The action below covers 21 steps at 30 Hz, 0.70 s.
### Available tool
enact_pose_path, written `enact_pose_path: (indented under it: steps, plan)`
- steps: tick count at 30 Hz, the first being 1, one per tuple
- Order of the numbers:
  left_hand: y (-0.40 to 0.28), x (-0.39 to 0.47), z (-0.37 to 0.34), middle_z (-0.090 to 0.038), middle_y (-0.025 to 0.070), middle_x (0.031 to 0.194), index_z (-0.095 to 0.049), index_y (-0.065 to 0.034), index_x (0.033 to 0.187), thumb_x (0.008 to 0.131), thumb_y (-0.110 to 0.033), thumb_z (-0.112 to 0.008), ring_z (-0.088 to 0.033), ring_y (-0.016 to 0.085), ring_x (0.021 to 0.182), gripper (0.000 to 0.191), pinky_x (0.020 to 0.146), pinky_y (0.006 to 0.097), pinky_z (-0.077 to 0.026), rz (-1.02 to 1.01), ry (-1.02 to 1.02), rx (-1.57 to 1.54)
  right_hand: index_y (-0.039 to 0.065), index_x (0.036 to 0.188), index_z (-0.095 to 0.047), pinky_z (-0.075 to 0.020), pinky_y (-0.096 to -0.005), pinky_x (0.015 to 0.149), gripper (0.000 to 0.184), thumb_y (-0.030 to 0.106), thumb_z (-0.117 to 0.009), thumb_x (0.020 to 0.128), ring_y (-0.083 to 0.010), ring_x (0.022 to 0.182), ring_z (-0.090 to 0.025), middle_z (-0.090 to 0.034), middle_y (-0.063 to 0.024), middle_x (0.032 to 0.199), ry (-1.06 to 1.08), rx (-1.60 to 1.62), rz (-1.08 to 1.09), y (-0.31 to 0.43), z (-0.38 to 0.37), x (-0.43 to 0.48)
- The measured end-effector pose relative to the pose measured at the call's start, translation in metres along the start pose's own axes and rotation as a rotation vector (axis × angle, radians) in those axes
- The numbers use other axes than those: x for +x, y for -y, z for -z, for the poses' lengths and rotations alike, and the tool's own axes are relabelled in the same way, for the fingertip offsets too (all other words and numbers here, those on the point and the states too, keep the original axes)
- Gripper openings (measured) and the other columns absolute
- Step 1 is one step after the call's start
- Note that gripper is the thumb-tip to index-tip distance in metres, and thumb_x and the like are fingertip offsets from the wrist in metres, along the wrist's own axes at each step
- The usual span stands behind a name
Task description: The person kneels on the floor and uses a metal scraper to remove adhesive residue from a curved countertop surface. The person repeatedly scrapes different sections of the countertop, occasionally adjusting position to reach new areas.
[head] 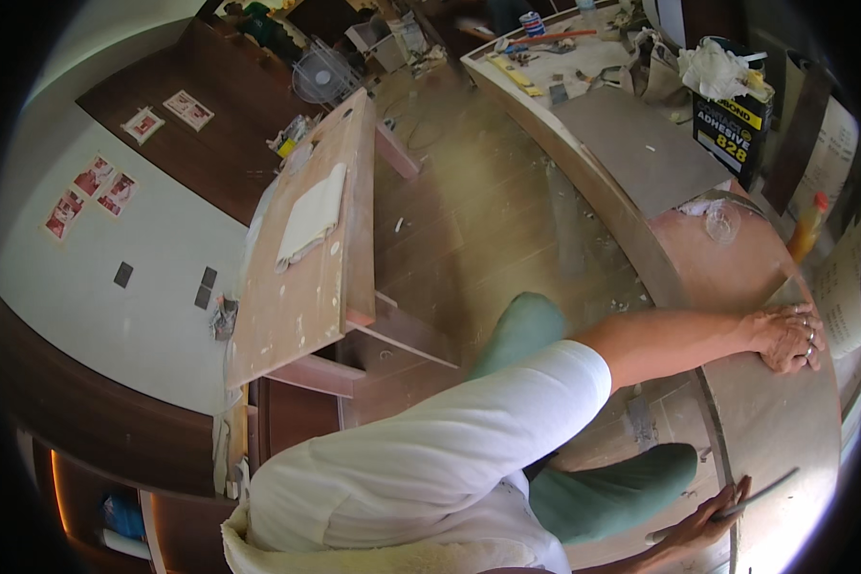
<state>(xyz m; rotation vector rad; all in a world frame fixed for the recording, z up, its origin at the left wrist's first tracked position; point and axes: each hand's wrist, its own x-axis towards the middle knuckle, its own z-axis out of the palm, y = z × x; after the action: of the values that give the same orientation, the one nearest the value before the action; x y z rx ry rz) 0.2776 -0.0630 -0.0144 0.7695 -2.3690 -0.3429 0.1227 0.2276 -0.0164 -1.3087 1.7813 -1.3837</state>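
My left hand [791, 337] wears rings and lies with bent fingers on top of the long curved bench, beside the seam between its pinkish bare panel [710, 262] and a grey-brown sheet [768, 409]. Lower down, my right hand [717, 513] is at the sheet's near edge. It grips a slim dark metal tool [764, 490], perhaps a file, whose tip points out over the sheet. Part of that tool is hidden by the fingers. Glare washes out the sheet's lower corner.
A clear plastic cup [722, 224], a loose grey sheet [638, 151], a contact adhesive can [732, 125] and an orange bottle [808, 226] stand or lie farther along. Across the debris-strewn floor [488, 215] is a wooden table [308, 287] with folded cloth [314, 215]. Beyond are a fan [321, 75] and a person [262, 29].
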Motion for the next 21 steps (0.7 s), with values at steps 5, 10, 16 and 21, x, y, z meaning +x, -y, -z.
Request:
enact_pose_path:
  steps: [5,10,16,21]
  plan:
    - [-0.005,-0.005,0.005,-0.058,0.0017,0.146,-0.074,-0.0306,0.122,0.094,-0.028,-0.048,-0.039,0.03,0.147,0.039,0.125,0.0561,-0.019,0.046,-0.009,-0.017,0.0,0.132,-0.064,-0.0539,-0.0365,0.092,0.033,0.02,-0.059,0.106,-0.0215,0.108,-0.066,-0.07,-0.0146,0.122,-0.039,-0.079,0.078,-0.028,0.0,0.002]
    - [-0.013,-0.003,0.003,-0.058,0.002,0.147,-0.074,-0.0298,0.122,0.094,-0.026,-0.047,-0.038,0.03,0.147,0.039,0.125,0.0561,-0.018,0.087,-0.021,-0.03,0.001,0.117,-0.065,-0.0386,-0.0277,0.068,0.024,0.021,-0.059,0.106,-0.012,0.079,-0.05,-0.06,-0.0055,0.093,-0.125,-0.015,0.189,-0.045,-0.009,0.007]
    - [-0.02,-0.009,0.011,-0.056,0.0032,0.149,-0.072,-0.0298,0.125,0.097,-0.023,-0.046,-0.037,0.03,0.149,0.04,0.126,0.0555,-0.019,0.109,-0.001,0.005,0.001,0.112,-0.062,-0.0328,-0.0246,0.055,0.027,0.027,-0.06,0.107,-0.0087,0.065,-0.041,-0.051,-0.0018,0.079,-0.079,0.084,-0.02,-0.033,-0.004,0.001]
    - [-0.021,-0.007,0.011,-0.057,0.0038,0.148,-0.072,-0.0289,0.126,0.098,-0.023,-0.046,-0.038,0.029,0.148,0.039,0.125,0.0549,-0.02,0.1,0.002,0.041,0.001,0.115,-0.056,-0.0284,-0.0226,0.052,0.027,0.027,-0.056,0.108,-0.0047,0.058,-0.036,-0.041,0.0027,0.064,-0.067,0.332,-0.038,-0.006,-0.005,-0.01]
